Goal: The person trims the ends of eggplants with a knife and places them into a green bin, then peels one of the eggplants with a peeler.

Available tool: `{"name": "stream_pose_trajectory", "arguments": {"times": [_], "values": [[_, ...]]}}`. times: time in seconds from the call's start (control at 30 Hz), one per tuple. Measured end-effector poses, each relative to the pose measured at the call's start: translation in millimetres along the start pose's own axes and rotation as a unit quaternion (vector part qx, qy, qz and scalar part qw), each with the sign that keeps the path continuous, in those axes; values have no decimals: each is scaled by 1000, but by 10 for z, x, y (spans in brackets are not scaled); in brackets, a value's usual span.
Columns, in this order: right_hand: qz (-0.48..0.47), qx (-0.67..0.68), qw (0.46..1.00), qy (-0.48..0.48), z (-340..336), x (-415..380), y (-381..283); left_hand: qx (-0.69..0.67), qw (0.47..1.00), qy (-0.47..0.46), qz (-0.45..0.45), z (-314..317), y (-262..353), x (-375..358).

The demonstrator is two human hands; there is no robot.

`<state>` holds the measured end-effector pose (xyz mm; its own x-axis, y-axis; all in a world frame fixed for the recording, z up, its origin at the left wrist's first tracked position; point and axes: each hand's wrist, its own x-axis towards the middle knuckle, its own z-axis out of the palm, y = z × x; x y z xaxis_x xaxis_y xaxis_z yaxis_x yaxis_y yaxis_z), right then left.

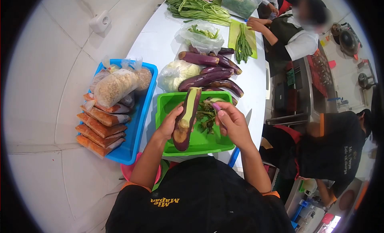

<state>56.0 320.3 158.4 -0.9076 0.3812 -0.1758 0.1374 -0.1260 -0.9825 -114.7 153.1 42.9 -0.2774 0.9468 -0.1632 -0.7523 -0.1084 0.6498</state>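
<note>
My left hand (171, 123) is wrapped round a dark purple eggplant (187, 117), held upright over a green tray (160, 143). A long pale green strip of bare flesh runs down its side, and a brown patch marks the lower part. The fingers of my right hand (232, 121) pinch a small purple piece (216, 107); I cannot tell whether it is peel or a tool's handle. Below that hand, dark green trimmings (206, 117) lie in the tray. Several whole eggplants (206, 79) are heaped just behind the tray.
At left, a blue tray (140, 121) holds bagged orange and beige food. Bagged cabbage (180, 73) and leafy greens (196, 9) lie further back. A blade-like shape (248, 116) lies right of my tray. A co-worker (296, 37) handles greens on a cutting board (234, 35); another person (332, 145) stands at right.
</note>
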Motion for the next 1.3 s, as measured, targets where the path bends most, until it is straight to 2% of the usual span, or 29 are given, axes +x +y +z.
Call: {"name": "stream_pose_trajectory", "arguments": {"times": [0.07, 0.17, 0.2, 0.27, 0.3, 0.43, 0.53, 0.63, 0.67, 0.7, 0.73, 0.77, 0.83, 0.9, 0.93, 1.07, 1.3], "values": [[-16, -140, 990, -7, -9, -23, -98, 13, 999, -14, 25, 20, 14, 5], [77, -149, 984, -56, 58, -37, -176, 37, 997, -25, 59, 175, 106, -37], [129, -76, 987, -66, 64, -41, -174, 46, 996, -28, 70, 223, 136, -48], [228, 66, 967, -89, 52, -27, -177, -4, 999, -44, 26, 223, 145, -74], [227, 93, 965, -89, 39, -15, -155, -29, 998, -51, 5, 220, 147, -94], [225, 174, 953, -103, 14, -23, -31, 23, 1000, 9, 11, 115, 69, -85], [240, 232, 935, -118, 11, -89, -105, 32, 999, 20, 17, 97, 71, -71], [211, 386, 864, -246, -181, -123, -68, 28, 998, 38, 29, 67, 59, -31], [186, 382, 868, -256, -234, -133, -86, 35, 997, 49, 41, 78, 57, -23], [153, 258, 934, -193, -196, -126, -161, 42, 996, 59, 53, 99, 52, -13], [117, 127, 977, -123, -107, -105, -242, 42, 997, 50, 47, 94, 32, -2], [79, -9, 996, -49, -28, -84, -285, 42, 997, 40, 41, 75, 12, 0], [-18, -102, 993, 61, 50, -3, -202, 53, 998, 28, 34, 73, 9, 8], [-112, -201, 964, 137, 95, 114, -143, 70, 997, 28, 31, 112, 25, -2], [-117, -282, 940, 154, 112, 132, -240, 77, 996, 28, 34, 128, 20, -7], [-193, -337, 907, 163, 237, 269, -189, 93, 994, 30, 42, 148, 36, -31], [-254, -387, 868, 179, 349, 302, -117, 106, 989, 78, 61, 163, 47, -22]]}}
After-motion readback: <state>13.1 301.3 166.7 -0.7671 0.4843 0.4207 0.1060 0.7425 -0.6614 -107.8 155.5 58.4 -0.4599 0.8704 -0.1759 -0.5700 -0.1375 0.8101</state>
